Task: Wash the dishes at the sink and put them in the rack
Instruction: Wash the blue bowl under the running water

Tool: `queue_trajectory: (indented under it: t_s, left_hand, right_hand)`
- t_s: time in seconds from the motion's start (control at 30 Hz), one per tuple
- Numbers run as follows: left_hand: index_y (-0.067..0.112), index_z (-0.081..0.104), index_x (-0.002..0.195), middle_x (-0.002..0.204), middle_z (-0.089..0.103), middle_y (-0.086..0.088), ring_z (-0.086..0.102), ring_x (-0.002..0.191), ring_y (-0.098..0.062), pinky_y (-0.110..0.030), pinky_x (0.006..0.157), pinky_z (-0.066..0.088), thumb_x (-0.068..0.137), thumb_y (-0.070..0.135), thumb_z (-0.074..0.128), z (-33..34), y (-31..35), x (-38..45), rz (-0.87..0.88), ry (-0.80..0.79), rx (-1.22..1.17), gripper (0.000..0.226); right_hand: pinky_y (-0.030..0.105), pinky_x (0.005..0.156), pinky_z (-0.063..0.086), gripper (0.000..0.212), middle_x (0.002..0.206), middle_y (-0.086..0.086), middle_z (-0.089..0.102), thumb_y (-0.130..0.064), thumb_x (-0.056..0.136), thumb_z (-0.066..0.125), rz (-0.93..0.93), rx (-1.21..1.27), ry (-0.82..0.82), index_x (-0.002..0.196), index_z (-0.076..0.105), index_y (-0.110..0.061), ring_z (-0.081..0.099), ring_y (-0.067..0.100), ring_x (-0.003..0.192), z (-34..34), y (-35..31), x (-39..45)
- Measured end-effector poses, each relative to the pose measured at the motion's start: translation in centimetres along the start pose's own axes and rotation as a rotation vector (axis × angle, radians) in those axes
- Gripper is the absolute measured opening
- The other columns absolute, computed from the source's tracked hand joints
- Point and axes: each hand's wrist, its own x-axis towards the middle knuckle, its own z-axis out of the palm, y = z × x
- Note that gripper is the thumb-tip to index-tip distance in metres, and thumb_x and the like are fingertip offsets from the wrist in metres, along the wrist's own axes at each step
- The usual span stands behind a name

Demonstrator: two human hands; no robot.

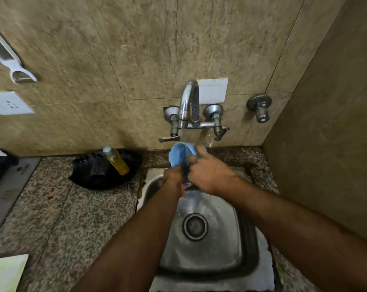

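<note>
A: Start at the left. What sits on the tabletop (77, 209)?

B: A black dish (107, 171) holding a scrub pad (98, 168) and a bottle of yellow liquid (116, 160), just beside the sink (212, 245).

A: And the hands?

B: Both are up under the tap (189, 106), over the back edge of the basin. The left hand (174, 175) has its grip curled round the lower part of a pale blue dish (181, 152). The right hand (210, 175) is closed on the same dish from the other side, thumb over its rim. The frame is blurred there, so I cannot tell whether it is a lid or a small bowl.

A: What could go wrong?

B: A wet dish is slippery, I judge; it could twist out and drop into the steel basin. Water seems to run, and tilting the dish could splash the wall and tabletop.

A: The rack?

B: Not in view.
</note>
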Motion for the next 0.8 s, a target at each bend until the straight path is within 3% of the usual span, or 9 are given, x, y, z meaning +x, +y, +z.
queue_trajectory:
  t_s: [0.13,0.2,0.27,0.33,0.43,0.53,0.67,0.73,0.8]
  left_hand:
    - [0.004,0.068,0.114,0.099,0.076,-0.017,0.074,0.084,-0.033,-0.043,0.069,0.063,0.096,0.021,0.068,-0.1,0.8,0.2,0.051,-0.038,0.029,0.025]
    - [0.005,0.066,0.120,0.105,0.075,-0.019,0.073,0.090,-0.037,-0.049,0.076,0.063,0.091,0.015,0.062,-1.5,0.9,-0.2,0.039,-0.058,0.103,0.031]
    - [0.003,0.064,0.120,0.096,0.071,-0.016,0.068,0.078,-0.031,-0.040,0.066,0.061,0.083,0.015,0.057,-3.2,0.9,-1.0,-0.001,-0.086,0.267,0.039]
    - [0.006,0.063,0.122,0.100,0.067,-0.015,0.064,0.076,-0.027,-0.038,0.062,0.058,0.076,0.024,0.057,-4.7,0.6,-1.4,0.021,-0.095,0.449,0.050]
    - [0.023,0.058,0.138,0.127,0.062,-0.005,0.063,0.099,-0.026,-0.043,0.081,0.056,0.081,0.035,0.061,-6.4,0.7,-2.1,0.314,-0.051,0.661,0.058]
    - [0.033,0.074,0.095,0.099,0.073,0.002,0.063,0.087,-0.012,-0.033,0.077,0.049,0.091,0.046,0.062,-7.5,1.7,-2.2,0.633,-0.173,0.796,0.019]
    - [0.010,0.066,0.070,0.063,0.063,0.000,0.055,0.061,-0.009,-0.028,0.051,0.042,0.099,0.039,0.066,-6.9,3.2,-3.0,0.653,-0.314,0.841,0.041]
    - [0.013,0.070,0.074,0.066,0.070,0.003,0.064,0.060,-0.012,-0.024,0.049,0.047,0.101,0.036,0.064,-6.2,3.3,-3.2,0.569,-0.238,0.750,0.036]
    - [0.008,0.076,0.088,0.081,0.077,-0.011,0.075,0.069,-0.026,-0.034,0.055,0.057,0.100,0.042,0.063,-5.4,3.2,-3.0,0.482,-0.138,0.612,0.039]
  right_hand:
    - [0.059,0.122,0.019,0.026,0.106,-0.002,0.075,-0.033,0.091,0.064,0.051,0.031,0.092,0.110,0.078,-0.022,0.050,0.025,0.128,2.0,0.7,-0.7]
    - [0.048,0.115,0.033,0.026,0.104,-0.001,0.074,-0.029,0.087,0.064,0.114,0.219,0.118,0.108,0.078,-0.023,0.055,0.024,0.121,4.3,1.3,-1.0]
    - [0.037,0.094,0.050,0.024,0.091,-0.001,0.074,-0.020,0.074,0.065,0.165,0.720,0.184,0.093,0.080,-0.020,0.065,0.020,0.099,6.4,1.4,-1.4]
    - [0.029,0.073,0.051,0.016,0.072,-0.008,0.069,-0.012,0.063,0.068,0.177,1.219,0.186,0.076,0.078,-0.015,0.064,0.008,0.075,7.6,0.8,-1.5]
    - [0.025,0.067,0.049,0.016,0.068,-0.011,0.066,-0.009,0.056,0.072,0.297,1.652,0.063,0.069,0.076,-0.019,0.062,0.006,0.069,8.1,-0.4,-0.9]
    - [0.027,0.065,0.051,0.021,0.073,0.003,0.068,-0.002,0.054,0.073,0.414,2.024,0.023,0.072,0.076,-0.013,0.064,0.016,0.070,8.3,-0.3,0.2]
    - [0.034,0.068,0.052,0.034,0.088,0.009,0.069,0.012,0.056,0.068,0.525,2.189,0.258,0.078,0.071,-0.013,0.062,0.025,0.085,7.2,1.3,1.1]
    - [0.043,0.078,0.057,0.032,0.105,0.012,0.071,0.016,0.076,0.068,0.655,2.152,0.314,0.095,0.070,-0.010,0.064,0.027,0.098,6.7,1.5,1.8]
    - [0.044,0.087,0.058,0.028,0.118,0.012,0.071,0.004,0.087,0.074,0.788,2.072,0.371,0.112,0.070,-0.009,0.066,0.026,0.107,6.3,0.8,2.6]
